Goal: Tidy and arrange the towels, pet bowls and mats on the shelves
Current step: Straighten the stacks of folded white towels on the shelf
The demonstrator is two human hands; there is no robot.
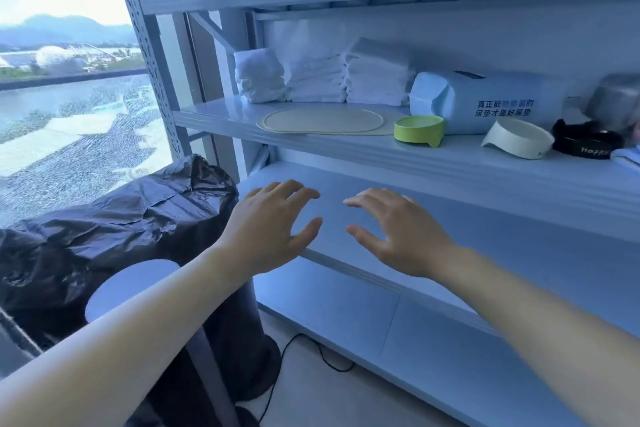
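Note:
Three stacks of folded white towels (322, 74) stand at the back left of the middle shelf (398, 158). In front of them lies a flat beige oval mat (323, 121). A green pet bowl (419, 131) sits to its right, then a white pet bowl (518, 143) tipped at an angle. My left hand (268, 230) and my right hand (403, 230) hover side by side over the bare lower shelf (519, 253), fingers spread and relaxed, holding nothing.
A light blue pack with printed text (491, 102) lies behind the bowls. A black bowl lettered "Happy" (587, 144) and a grey blurred object (614, 100) sit at the far right. A black plastic bag (114, 229) and a dark cylindrical stand (242, 340) stand left of the shelving, by the window.

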